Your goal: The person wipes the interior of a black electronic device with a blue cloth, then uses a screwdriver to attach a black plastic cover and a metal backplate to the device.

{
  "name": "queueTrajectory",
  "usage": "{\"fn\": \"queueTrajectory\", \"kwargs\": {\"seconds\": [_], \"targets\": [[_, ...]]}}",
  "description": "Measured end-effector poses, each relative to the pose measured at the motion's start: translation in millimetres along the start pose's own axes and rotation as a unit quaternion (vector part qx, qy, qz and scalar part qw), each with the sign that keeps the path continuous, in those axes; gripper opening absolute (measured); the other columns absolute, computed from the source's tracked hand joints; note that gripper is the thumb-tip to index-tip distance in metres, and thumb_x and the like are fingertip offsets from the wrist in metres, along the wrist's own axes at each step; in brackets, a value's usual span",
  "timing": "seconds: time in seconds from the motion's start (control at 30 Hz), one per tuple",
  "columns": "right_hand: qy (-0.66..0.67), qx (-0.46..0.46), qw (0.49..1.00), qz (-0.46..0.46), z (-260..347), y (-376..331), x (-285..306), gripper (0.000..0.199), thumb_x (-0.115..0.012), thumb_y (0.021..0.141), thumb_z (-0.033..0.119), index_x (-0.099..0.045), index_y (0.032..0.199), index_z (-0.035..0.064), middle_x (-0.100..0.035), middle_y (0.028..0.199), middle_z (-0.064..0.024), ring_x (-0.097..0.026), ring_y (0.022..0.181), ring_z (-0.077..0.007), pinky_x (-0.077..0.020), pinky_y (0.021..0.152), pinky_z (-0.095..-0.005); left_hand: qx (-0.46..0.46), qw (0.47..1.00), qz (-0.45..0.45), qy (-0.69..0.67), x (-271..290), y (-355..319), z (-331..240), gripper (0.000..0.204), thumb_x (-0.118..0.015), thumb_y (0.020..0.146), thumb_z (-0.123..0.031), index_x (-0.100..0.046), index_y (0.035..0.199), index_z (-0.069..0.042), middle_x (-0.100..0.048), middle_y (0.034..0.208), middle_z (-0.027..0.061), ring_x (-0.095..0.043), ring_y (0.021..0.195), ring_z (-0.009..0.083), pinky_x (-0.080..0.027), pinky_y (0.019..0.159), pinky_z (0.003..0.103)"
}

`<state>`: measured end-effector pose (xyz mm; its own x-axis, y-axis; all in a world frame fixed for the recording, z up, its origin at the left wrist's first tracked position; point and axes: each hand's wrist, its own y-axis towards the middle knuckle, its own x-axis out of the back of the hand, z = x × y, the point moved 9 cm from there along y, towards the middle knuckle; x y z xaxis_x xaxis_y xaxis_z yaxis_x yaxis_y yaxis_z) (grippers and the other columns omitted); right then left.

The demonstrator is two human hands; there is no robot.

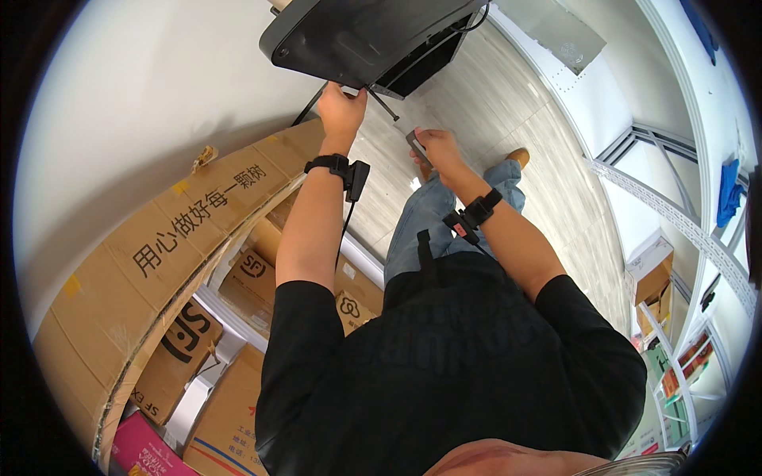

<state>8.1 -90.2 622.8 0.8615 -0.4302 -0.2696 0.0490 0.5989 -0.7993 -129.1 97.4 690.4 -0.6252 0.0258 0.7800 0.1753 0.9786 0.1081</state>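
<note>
A large black plastic casing (341,40) with a rounded corner fills the top of the head view. My left hand (341,115) reaches up to its lower edge, with the fingers bent there and their tips partly hidden. Beside the left thumb, a thin dark rod (384,104) slants down from the casing to a small knob at its end. Below and to the right of that knob, my right hand (438,151) is closed around a flat grey handheld tool (416,146), whose exact kind is unclear. The tool appears apart from the rod.
To the left, a long cardboard sheet (111,293) fronts shelving with several cardboard boxes (246,282). White perforated metal shelf posts (659,202) curve along the right, with an open carton (655,289) among them. Pale wood-look flooring (556,214) lies below.
</note>
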Motion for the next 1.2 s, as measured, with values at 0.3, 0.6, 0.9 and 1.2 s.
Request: {"fn": "queueTrajectory", "kwargs": {"seconds": [0.3, 0.6, 0.9, 1.2], "targets": [[-0.139, 0.038, 0.99, -0.01, 16.8, -9.7, -3.7, 0.04, -0.065, 0.088, 0.033, -0.059, 0.103, -0.004, -0.059, 0.07, -0.007, -0.053, 0.061, -0.0142, -0.0424, 0.05, -0.0282, -0.023, 1.0, -0.01, 0.006, 4.6, -0.2, -5.0, 0.034, -0.08, 0.067, -0.016, -0.063, 0.091, 0.0, -0.067, 0.071, 0.0152, -0.067, 0.063, 0.0293, -0.052, 0.063, 0.039], [-0.153, 0.066, 0.986, -0.026, 29.6, -15.9, -6.2, 0.042, -0.066, 0.087, 0.035, -0.059, 0.102, -0.0039, -0.06, 0.069, -0.0068, -0.055, 0.061, -0.0128, -0.0446, 0.05, -0.0279, -0.005, 1.0, 0.016, 0.006, 5.2, -4.2, -6.0, 0.033, -0.077, 0.068, -0.016, -0.062, 0.095, -0.003, -0.066, 0.071, 0.013, -0.065, 0.063, 0.0298, -0.05, 0.063, 0.041], [-0.068, -0.031, 0.997, 0.033, 16.4, -4.4, -2.8, 0.041, -0.069, 0.085, 0.04, -0.061, 0.095, 0.0009, -0.058, 0.075, -0.0069, -0.054, 0.06, -0.0135, -0.0413, 0.045, -0.0272, -0.022, 1.0, -0.006, 0.018, 4.5, -6.3, -2.8, 0.032, -0.076, 0.069, -0.016, -0.062, 0.095, -0.004, -0.065, 0.068, 0.0112, -0.065, 0.064, 0.0302, -0.051, 0.063, 0.041], [-0.083, 0.001, 0.996, 0.034, 15.4, -4.8, -4.6, 0.039, -0.061, 0.09, 0.041, -0.062, 0.092, 0.0015, -0.059, 0.071, -0.0055, -0.055, 0.057, -0.0127, -0.0427, 0.047, -0.0261, 0.002, 1.0, 0.003, 0.026, 3.3, -6.1, -1.8, 0.034, -0.077, 0.071, -0.016, -0.063, 0.097, -0.001, -0.067, 0.075, 0.0151, -0.066, 0.062, 0.0283, -0.052, 0.064, 0.039]]}}
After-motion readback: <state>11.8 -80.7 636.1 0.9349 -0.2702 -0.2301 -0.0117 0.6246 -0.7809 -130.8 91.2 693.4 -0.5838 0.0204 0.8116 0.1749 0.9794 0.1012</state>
